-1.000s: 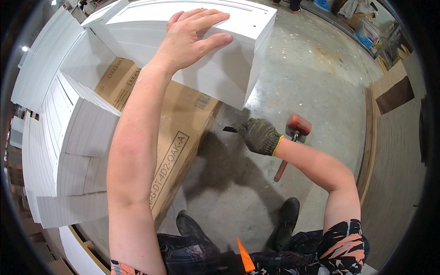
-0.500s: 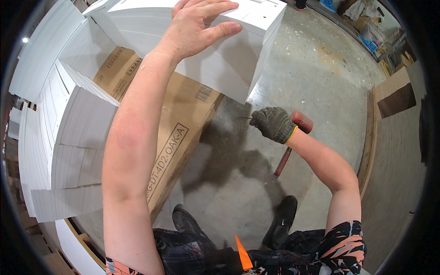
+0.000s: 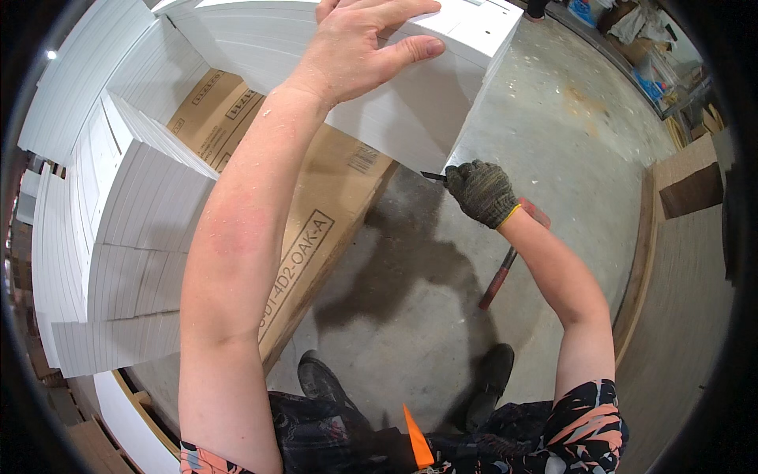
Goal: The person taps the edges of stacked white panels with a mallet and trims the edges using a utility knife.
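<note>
White foam block (image 3: 410,110) standing on cardboard box (image 3: 316,213), bare left hand (image 3: 355,47) lying flat atop block, gloved right hand (image 3: 482,191) gripping dark blade (image 3: 433,176) at block's lower corner

A workshop or warehouse is shown by the bare, paint-flecked concrete floor (image 3: 553,150). Stacks of white panels (image 3: 118,229) are piled left of a flattened cardboard box (image 3: 316,213), which lies on that floor. Beyond the box, clutter and plywood boards (image 3: 679,170) are seen along the far right edge.

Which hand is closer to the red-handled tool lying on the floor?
Right. The gloved right hand is just above the red-handled tool on the concrete floor. The bare left hand rests far off, up on the white panel.
</note>
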